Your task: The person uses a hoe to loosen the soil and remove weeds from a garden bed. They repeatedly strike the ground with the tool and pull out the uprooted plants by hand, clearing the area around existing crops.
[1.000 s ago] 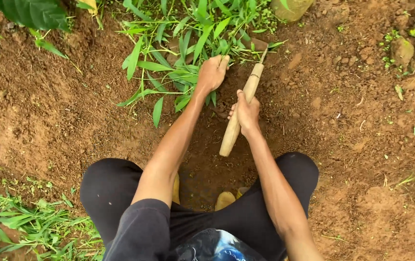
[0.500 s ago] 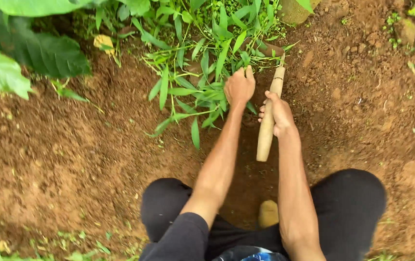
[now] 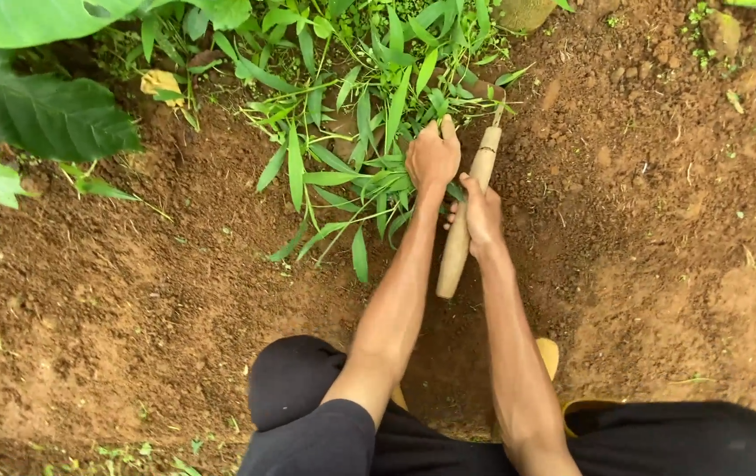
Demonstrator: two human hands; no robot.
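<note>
My left hand (image 3: 433, 156) is closed around a clump of long-leaved green weeds (image 3: 352, 150) growing out of the brown soil. My right hand (image 3: 481, 214) grips the pale wooden handle (image 3: 466, 220) of a hand tool. The handle points away from me into the weeds, just right of my left hand. The tool's working end is hidden among the leaves. I am squatting, with my knees in dark trousers at the bottom of the view.
Loose red-brown soil (image 3: 660, 203) surrounds me, dug lower around my feet. Big broad leaves (image 3: 34, 106) hang at the top left. A yellow shoe tip (image 3: 549, 353) shows by my right arm. A pale stump (image 3: 523, 12) sits at the top edge.
The view has shifted left and slightly closer. Both hands keep their holds on the weeds and the handle, staying close together at the clump.
</note>
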